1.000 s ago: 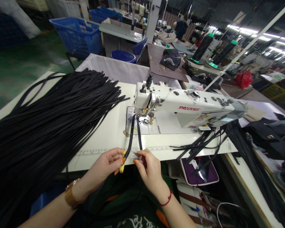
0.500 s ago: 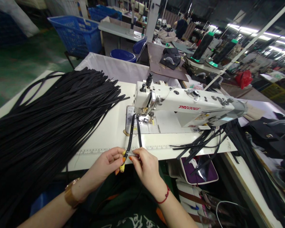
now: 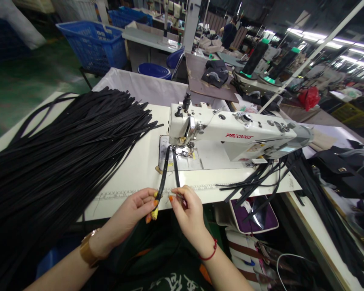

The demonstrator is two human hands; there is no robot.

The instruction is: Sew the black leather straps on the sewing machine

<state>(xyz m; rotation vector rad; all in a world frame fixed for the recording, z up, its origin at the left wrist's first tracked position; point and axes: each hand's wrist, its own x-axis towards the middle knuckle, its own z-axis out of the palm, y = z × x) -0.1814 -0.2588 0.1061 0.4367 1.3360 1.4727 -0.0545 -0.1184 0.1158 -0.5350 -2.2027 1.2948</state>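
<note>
Pinched between the thumb and fingers of my left hand (image 3: 144,208) is a narrow black strap (image 3: 164,178). It runs up to the presser foot of the white sewing machine (image 3: 209,129). Yellow wrapping (image 3: 154,213) shows at my left fingers. My right hand (image 3: 188,210) is a little to the right, apart from that strap, its fingers curled around a small metal tool (image 3: 179,197) mostly hidden by them. A second black strap length (image 3: 176,171) hangs from the needle area down behind my right fingers.
A large pile of black straps (image 3: 73,141) covers the table's left side. More black straps (image 3: 261,180) lie under the machine's right end. A ruler scale (image 3: 118,195) runs along the front edge. A purple-lined bin (image 3: 257,218) sits below the table.
My right hand has drawn back to the right, taking the metal tool away from the strap. My left hand keeps hold of the strap. The view has shifted slightly.
</note>
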